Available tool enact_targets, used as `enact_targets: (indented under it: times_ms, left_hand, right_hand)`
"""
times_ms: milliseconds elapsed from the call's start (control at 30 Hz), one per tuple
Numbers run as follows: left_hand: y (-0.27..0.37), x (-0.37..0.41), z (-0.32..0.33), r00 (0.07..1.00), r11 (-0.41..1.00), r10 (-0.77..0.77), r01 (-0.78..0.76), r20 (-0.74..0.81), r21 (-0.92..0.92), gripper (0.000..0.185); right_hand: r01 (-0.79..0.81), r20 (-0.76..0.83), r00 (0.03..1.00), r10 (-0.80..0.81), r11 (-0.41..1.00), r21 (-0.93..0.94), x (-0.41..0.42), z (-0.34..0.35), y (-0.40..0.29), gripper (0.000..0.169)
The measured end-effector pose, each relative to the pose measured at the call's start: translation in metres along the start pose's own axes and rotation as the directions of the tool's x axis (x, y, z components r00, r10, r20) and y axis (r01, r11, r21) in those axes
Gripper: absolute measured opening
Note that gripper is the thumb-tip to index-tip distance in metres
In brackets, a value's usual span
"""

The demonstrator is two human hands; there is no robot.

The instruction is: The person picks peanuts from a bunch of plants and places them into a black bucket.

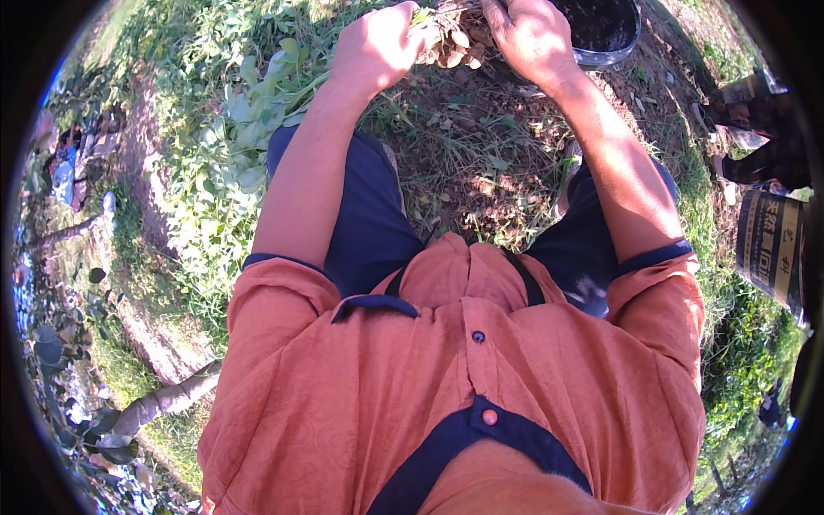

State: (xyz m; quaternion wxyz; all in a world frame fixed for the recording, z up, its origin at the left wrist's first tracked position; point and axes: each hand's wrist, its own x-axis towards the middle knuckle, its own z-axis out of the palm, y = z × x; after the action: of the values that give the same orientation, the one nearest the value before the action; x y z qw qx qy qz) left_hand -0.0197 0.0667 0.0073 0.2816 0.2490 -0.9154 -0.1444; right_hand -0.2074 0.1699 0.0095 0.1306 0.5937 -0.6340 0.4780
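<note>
My left hand is closed around the stem bases of an uprooted peanut plant. Its leafy green tops trail down past my left forearm. A cluster of peanut pods with roots and soil hangs between my two hands. My right hand is at the right side of that cluster, and its fingers are partly cut off by the top of the view. I cannot tell whether they pinch a pod. Just beyond the right hand is a black bucket with a dark, shaded inside.
Loose soil and cut grass cover the ground between my knees. Green foliage spreads along my left. A tree trunk stands at lower left. At the right edge are a printed carton and another person's dark-clothed leg.
</note>
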Motion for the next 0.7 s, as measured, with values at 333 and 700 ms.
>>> enact_targets:
  times_ms: [333,700]
  left_hand:
    - [-0.03,0.001,0.022,0.834,0.858,0.501,-0.446,-0.231,0.253,0.038]
    - [-0.05,0.005,0.015,0.951,0.958,0.255,-0.223,-0.176,0.181,0.018]
  right_hand:
    - [0.14,-0.064,0.986,-0.155,0.971,-0.193,0.013,0.01,0.007,0.019]
    - [-0.303,-0.182,0.939,0.293,0.953,-0.03,0.033,-0.039,0.096,0.015]
